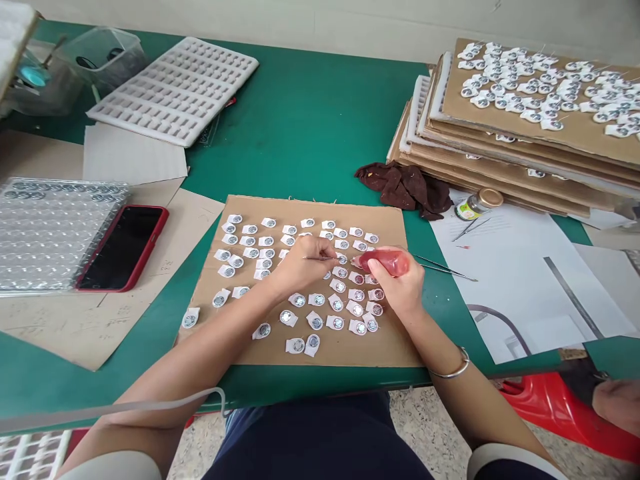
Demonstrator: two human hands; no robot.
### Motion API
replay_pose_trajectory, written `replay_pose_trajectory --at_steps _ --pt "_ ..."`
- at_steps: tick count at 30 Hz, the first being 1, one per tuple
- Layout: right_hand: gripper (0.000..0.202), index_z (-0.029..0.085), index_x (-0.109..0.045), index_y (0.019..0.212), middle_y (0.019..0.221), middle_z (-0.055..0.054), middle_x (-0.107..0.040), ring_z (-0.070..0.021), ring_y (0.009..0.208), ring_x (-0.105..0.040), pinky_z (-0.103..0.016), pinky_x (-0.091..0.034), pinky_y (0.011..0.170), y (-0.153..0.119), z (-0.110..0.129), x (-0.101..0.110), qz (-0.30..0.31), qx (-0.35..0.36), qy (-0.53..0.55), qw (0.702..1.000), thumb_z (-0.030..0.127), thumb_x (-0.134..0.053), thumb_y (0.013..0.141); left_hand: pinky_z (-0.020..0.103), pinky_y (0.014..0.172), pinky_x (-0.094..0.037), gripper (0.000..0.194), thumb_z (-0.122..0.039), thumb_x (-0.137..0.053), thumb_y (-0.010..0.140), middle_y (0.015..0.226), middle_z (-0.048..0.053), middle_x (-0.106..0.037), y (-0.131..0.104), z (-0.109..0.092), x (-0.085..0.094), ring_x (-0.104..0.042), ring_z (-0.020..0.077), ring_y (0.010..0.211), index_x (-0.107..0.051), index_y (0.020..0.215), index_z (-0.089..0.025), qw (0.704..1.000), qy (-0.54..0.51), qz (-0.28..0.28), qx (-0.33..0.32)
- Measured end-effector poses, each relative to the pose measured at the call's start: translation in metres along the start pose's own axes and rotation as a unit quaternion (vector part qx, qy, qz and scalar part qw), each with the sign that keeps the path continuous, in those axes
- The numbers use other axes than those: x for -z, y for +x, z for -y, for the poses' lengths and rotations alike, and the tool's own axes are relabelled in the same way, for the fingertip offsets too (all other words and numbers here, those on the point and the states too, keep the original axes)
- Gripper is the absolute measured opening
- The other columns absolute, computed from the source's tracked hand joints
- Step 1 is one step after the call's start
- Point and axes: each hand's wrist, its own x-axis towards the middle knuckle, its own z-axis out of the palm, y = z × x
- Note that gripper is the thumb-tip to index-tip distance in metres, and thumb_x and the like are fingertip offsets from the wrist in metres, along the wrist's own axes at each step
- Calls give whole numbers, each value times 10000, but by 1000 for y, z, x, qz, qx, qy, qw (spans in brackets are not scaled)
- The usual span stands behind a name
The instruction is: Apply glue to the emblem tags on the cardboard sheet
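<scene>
— Right grip (404, 283) wraps the bottle (390, 260); left grip (306, 263) is pinched shut, on what I can't tell
— Why sideways?
— Perhaps to aim the bottle's tip at the discs (337, 323) on the card (360, 355)

Green table (320, 120): cardboard sheet (387, 348) near centre, brown paper (75, 328) left, printed sheet (540, 310) right, crumpled brown cloth (406, 189) farther back, right.

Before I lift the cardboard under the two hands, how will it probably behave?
The cardboard looks thin, so it is probably light for its size. It lies flat without visible curling, so it seems fairly stiff. The white pieces appear loose on it, so they might slide if it tilts.
</scene>
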Motion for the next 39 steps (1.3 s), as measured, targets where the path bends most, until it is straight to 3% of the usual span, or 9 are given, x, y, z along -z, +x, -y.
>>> replay_pose_trajectory --at_steps 7,24,39 --pt "245 216 -627 909 893 -27 -663 -180 764 -646 -329 -560 676 -1 -2 0 9 -7 6 1000 374 -662 725 190 475 -377 85 -182 -599 715 611 11 -618 1 3 -1 -510 73 530 -651 664 -136 1000 -12 0 -3" --pt "205 215 -606 885 864 -24 -662 -176 800 -629 -328 -514 743 0 1 3 21 73 -29 997 344 -665 736 195 467 -373 86 -183 -598 712 620 14 -625 0 4 -1 -502 72 521 -654 666 -138 1000 -25 0 1" --pt "204 213 -600 886 853 -24 -652 -175 791 -624 -331 -510 737 0 3 3 32 78 -19 996 338 -662 737 195 471 -376 98 -209 -603 717 625 15 -623 0 5 -1 -515 77 536 -650 667 -139 1000 -28 1 5"
